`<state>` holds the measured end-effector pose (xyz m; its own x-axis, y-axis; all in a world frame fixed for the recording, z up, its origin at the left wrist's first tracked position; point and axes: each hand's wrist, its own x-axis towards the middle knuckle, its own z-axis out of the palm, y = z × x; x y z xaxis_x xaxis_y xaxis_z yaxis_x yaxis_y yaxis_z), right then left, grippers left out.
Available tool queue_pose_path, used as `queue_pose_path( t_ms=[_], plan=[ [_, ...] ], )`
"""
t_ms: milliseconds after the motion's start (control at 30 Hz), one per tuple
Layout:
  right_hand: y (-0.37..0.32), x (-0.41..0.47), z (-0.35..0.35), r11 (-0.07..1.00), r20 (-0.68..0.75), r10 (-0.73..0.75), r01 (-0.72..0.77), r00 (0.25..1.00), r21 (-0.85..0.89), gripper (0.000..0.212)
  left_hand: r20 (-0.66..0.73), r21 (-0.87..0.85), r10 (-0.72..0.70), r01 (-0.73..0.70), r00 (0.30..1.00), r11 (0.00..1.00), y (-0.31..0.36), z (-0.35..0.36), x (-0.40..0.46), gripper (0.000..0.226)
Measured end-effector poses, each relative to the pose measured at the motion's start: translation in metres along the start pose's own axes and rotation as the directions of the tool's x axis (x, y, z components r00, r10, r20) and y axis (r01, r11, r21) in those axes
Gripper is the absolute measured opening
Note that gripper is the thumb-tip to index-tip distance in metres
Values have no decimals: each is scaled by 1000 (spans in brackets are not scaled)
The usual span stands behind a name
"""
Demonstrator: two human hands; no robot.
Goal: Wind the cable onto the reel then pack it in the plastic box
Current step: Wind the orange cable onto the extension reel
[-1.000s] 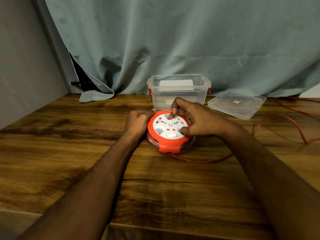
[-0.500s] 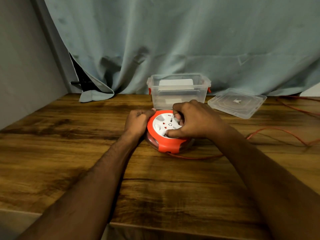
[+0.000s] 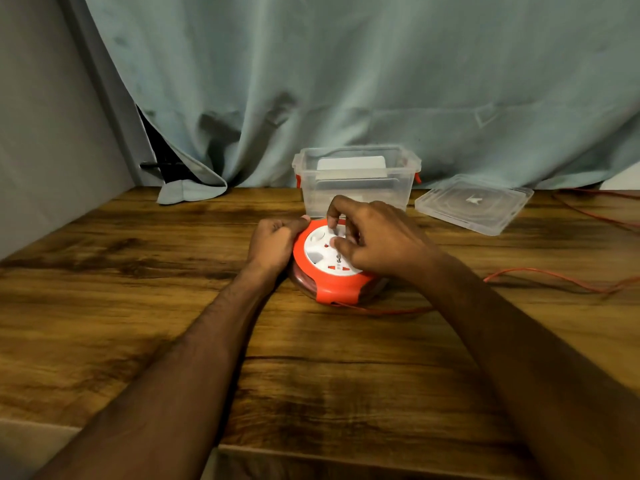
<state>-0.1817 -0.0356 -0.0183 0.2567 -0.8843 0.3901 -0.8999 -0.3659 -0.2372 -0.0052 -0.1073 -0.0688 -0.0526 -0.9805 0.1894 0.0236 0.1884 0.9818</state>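
Note:
An orange reel [image 3: 337, 289] with a white socket face lies flat on the wooden table [image 3: 138, 306]. My left hand [image 3: 273, 242] grips its left rim, thumb on top. My right hand [image 3: 375, 239] is curled over the white face, fingertips and thumb pinching a part of it. The thin orange cable [image 3: 554, 277] leaves the reel's front, runs right across the table and loops off the right edge. The clear plastic box [image 3: 356, 178] stands open just behind the reel, with a white item inside.
The box's clear lid [image 3: 474, 204] lies flat to the right of the box. A grey-blue curtain [image 3: 346, 81] hangs along the table's back edge, and a grey wall [image 3: 41, 133] closes the left side. The table's front edge is near me.
My right hand has swung round on the white face, turning it. The loose cable on the right has shifted and drawn closer to the reel. My left hand has stayed on the rim.

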Motion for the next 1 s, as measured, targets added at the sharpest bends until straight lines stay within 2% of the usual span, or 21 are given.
queue_pose_path(
  t_ms=[233, 467, 600, 767, 1000],
  plan=[
    [18, -2, -16, 996, 149, -17, 5, 989, 84, 70, -6, 23, -14, 14, 1000, 1000, 4, 2, -2, 33],
    [26, -1, -18, 997, 194, -10, -5, 981, 79, 90, -7, 43, -29, 30, 1000, 999, -1, 1, 3, 33],
    [24, -1, -18, 999, 229, 2, -14, 973, 49, 92, -7, 47, -24, 24, 1000, 999, -4, 0, 6, 35],
    [21, -1, -18, 998, 198, 16, -27, 980, 54, 89, -11, 13, -17, 17, 1000, 1000, -9, 1, 9, 32],
    [13, 1, -15, 993, 118, 76, -64, 990, -101, 62, 6, 20, 3, -3, 1000, 1000, -11, 0, 10, 44]
  ],
)
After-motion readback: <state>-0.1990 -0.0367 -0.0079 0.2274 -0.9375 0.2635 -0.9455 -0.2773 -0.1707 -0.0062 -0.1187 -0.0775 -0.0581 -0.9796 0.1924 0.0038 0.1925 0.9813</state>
